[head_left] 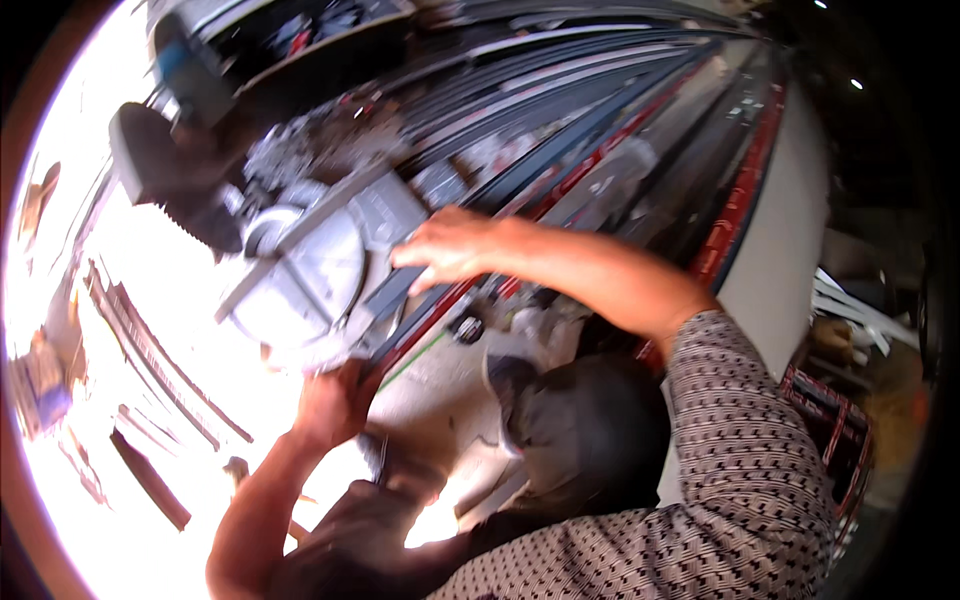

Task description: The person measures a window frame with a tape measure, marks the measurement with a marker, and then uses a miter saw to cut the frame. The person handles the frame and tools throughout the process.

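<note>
My left hand (337, 402) is closed around the near end of a long dark grey profile with a red strip (430, 318), in front of a miter saw. Farther along, my right hand (452, 246) reaches across and grips the same profile from above, its fingers bent over the edge. Motion blur hides the exact grip. The miter saw (318, 250) has a round silver table and a straight fence. Its toothed blade (205, 226) and dark head are raised at the left, apart from both hands.
Many long profiles (560, 95) run toward the far right, some with red strips (735, 215). Offcut strips (155, 350) lie on the bright floor at left. A black round cap (466, 328) sits below the profile. A red and black box (825, 420) stands at right.
</note>
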A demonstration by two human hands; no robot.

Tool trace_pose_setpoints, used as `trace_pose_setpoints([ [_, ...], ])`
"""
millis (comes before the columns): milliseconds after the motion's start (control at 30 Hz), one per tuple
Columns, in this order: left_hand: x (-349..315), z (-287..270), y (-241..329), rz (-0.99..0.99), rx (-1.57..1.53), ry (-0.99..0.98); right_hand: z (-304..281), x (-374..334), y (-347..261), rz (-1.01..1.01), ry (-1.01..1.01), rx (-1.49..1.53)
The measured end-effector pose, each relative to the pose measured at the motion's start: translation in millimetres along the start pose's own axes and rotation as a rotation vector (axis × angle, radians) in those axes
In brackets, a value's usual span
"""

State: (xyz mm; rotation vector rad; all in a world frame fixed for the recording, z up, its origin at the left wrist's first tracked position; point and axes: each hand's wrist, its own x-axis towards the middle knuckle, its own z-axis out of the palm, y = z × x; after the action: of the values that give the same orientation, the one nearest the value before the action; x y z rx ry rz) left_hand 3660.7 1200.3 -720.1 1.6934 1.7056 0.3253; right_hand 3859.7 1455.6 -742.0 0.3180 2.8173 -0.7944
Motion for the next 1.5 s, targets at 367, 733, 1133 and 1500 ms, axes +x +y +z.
trace_pose_setpoints([
  [367, -39, -12, -30, -0.172, -0.183, 0.222, -24, 45, -54, 0.142, -0.193, 0.138],
  [733, -47, -8, -40, -0.147, -0.331, 0.246, -29, 63, -61, 0.11, -0.304, 0.178],
  [1133, -44, -11, -34, -0.216, -0.402, 0.23, -15, 68, -45, -0.006, -0.338, 0.241],
  [1500, -39, -8, -35, -0.254, -0.395, 0.264, -14, 60, -52, 0.086, -0.225, 0.317],
])
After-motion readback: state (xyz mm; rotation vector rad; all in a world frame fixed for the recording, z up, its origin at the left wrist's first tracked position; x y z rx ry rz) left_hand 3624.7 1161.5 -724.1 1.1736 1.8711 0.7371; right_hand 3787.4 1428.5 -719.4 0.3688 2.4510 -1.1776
